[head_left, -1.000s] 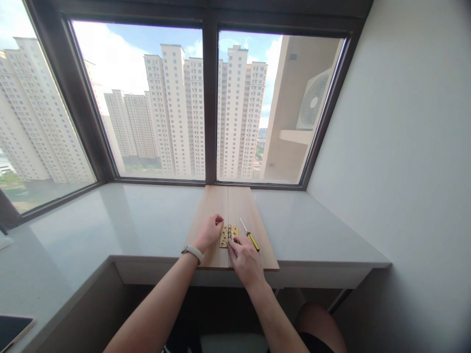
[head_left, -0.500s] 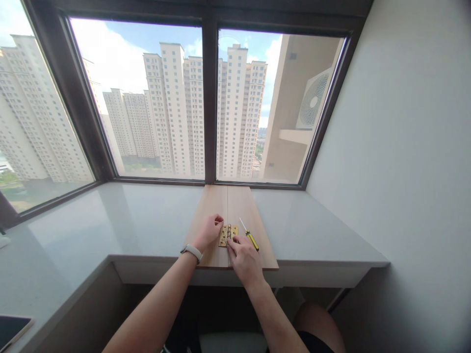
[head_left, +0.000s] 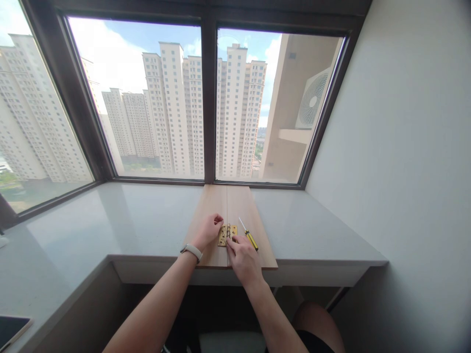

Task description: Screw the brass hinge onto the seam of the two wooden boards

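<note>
A gold-coloured hinge lies opened flat across the seam between two light wooden boards. Small pieces that look like screws rest on it, too small to tell apart. My left hand, with a watch on its wrist, is at the hinge's upper left, its fingers curled in a pinch; what they hold, if anything, I cannot make out. At the lower right of the hinge is my right hand, thumb and fingertips touching its lower part and partly covering it. A yellow and black screwdriver lies on the right board, just beyond my right hand.
The boards lie on a white countertop, overhanging its front edge and reaching back to the window frame. A dark flat device lies at the lower left. A white wall rises on the right.
Hardly anything differs; the whole view has shifted very slightly. Both hands stay at the hinge in nearly the same pose.
</note>
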`<action>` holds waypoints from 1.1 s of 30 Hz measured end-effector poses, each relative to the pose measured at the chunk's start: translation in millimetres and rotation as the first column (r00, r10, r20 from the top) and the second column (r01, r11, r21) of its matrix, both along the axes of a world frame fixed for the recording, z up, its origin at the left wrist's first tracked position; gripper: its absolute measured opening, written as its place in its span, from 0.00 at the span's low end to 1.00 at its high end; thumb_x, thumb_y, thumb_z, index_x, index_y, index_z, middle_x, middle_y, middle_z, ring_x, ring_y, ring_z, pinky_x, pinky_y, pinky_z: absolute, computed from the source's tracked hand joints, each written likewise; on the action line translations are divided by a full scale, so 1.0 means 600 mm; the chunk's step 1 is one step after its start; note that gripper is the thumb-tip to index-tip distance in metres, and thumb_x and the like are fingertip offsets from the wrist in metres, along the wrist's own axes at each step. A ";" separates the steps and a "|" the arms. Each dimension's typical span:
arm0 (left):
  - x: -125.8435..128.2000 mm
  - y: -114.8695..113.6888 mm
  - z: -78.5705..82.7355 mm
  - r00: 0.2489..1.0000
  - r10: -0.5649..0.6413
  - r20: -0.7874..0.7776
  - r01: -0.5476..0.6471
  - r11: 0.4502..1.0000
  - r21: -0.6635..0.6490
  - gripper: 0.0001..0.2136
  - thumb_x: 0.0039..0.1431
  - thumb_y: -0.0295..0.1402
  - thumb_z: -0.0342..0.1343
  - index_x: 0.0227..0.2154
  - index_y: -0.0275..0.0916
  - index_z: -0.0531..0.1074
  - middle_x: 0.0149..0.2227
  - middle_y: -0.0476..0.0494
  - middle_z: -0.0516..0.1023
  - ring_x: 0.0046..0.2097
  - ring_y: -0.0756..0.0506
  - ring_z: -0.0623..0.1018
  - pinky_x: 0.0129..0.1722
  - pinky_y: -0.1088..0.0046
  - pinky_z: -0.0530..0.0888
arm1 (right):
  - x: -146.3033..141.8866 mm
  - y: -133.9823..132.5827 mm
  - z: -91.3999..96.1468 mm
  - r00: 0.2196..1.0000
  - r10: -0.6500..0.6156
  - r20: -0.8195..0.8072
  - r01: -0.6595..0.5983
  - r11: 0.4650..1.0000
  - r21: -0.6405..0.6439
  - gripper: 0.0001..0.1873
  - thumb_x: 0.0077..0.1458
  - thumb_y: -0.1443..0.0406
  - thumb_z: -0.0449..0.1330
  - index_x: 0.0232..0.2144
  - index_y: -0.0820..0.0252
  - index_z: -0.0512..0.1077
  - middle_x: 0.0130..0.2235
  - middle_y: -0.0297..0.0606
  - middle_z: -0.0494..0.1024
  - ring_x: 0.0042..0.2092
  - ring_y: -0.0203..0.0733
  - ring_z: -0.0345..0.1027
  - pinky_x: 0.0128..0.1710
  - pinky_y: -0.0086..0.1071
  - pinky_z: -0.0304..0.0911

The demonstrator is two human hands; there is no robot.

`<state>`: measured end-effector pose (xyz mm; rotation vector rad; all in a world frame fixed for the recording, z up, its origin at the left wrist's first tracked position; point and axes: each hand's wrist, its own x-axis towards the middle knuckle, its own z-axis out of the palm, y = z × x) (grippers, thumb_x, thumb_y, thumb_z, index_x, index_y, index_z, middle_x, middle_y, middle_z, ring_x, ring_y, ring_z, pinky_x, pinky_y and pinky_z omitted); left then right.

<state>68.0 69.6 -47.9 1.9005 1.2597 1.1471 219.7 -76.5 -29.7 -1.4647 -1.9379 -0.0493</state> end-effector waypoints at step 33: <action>0.009 -0.001 0.002 0.998 -0.012 -0.057 0.012 1.000 0.008 0.05 0.55 0.29 0.61 0.33 0.34 0.79 0.33 0.40 0.82 0.36 0.46 0.79 0.38 0.70 0.75 | 0.000 -0.002 0.004 1.000 -0.020 0.017 0.021 0.998 -0.062 0.17 0.70 0.61 0.49 0.48 0.52 0.78 0.49 0.41 0.78 0.53 0.45 0.68 0.54 0.34 0.62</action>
